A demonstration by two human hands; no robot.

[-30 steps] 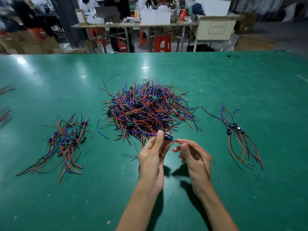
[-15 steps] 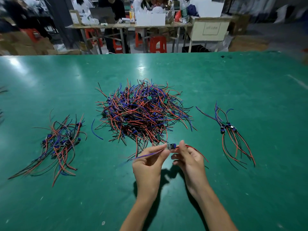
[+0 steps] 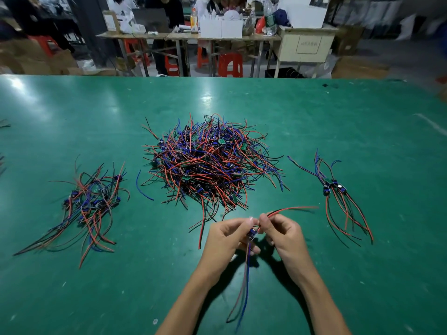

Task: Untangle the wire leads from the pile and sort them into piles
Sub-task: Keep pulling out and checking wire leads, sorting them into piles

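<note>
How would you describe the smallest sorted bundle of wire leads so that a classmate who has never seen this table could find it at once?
Start at the big tangled pile in the middle of the green table. Look to its right, beyond the right hand. The small bundle lies there apart, only a few leads laid parallel, far thinner than the left bundle.

A factory workshop: green workbench (image 3: 72,112), red stools (image 3: 231,65), cardboard boxes (image 3: 358,68), seated workers (image 3: 167,10).
</note>
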